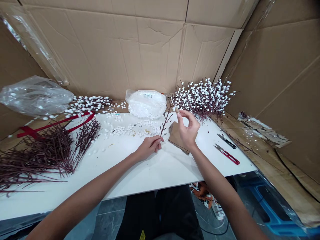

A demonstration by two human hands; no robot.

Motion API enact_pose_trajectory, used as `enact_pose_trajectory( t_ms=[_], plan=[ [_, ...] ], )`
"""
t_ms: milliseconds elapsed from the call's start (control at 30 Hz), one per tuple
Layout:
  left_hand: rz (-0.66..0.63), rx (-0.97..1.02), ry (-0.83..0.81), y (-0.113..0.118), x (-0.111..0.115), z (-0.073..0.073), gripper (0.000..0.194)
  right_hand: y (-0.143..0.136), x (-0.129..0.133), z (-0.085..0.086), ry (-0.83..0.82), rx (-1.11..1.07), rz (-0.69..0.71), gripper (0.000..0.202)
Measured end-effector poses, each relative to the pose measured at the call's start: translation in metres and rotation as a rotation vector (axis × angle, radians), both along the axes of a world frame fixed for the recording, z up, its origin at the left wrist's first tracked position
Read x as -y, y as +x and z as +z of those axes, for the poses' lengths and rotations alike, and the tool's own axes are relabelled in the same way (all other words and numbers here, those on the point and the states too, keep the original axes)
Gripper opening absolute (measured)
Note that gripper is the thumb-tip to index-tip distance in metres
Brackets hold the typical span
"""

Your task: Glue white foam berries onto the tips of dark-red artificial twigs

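At a white table [155,176] walled in by cardboard [100,50], you pinch the lower end of a bare brown twig [164,125] between the thumb and fingers of your left hand [147,148]. The twig stands tilted above the tabletop, its top leaning to the right, near the middle of the table. Your right hand [188,128] is raised just beside it, thumb and fingertips brought close together; whether they grip anything small cannot be told. A piece of brown cardboard [178,138] lies under that hand.

Loose white balls [122,130] are scattered to the left of the twig, before a bag of white balls [146,104]. Behind your right hand lies a bunch of white-tipped twigs [203,95]; nearer you, to the right, black snips [228,141] and red snips [228,155] lie side by side. A heap of bare twigs [42,150] covers the table's left end, beside a red ribbon [28,131] and a clear plastic bag [37,96].
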State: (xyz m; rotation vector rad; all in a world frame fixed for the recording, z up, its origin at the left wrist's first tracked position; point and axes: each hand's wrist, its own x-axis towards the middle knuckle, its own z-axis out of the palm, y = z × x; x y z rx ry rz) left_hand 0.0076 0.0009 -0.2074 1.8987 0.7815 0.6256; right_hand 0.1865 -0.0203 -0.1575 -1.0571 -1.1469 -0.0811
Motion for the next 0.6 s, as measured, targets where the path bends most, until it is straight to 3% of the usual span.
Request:
enact_pose_trajectory(
  t_ms=[400,600],
  plan=[
    [-0.001,0.018,-0.014,-0.0011,-0.0004,-0.0009,0.028,0.0064,-0.004,0.0015,0.142,-0.064,-0.067,0.016],
    [-0.001,0.015,-0.004,-0.0022,-0.0012,-0.0026,0.027,0.0072,0.0004,0.0072,0.207,0.035,-0.087,0.014]
  ],
)
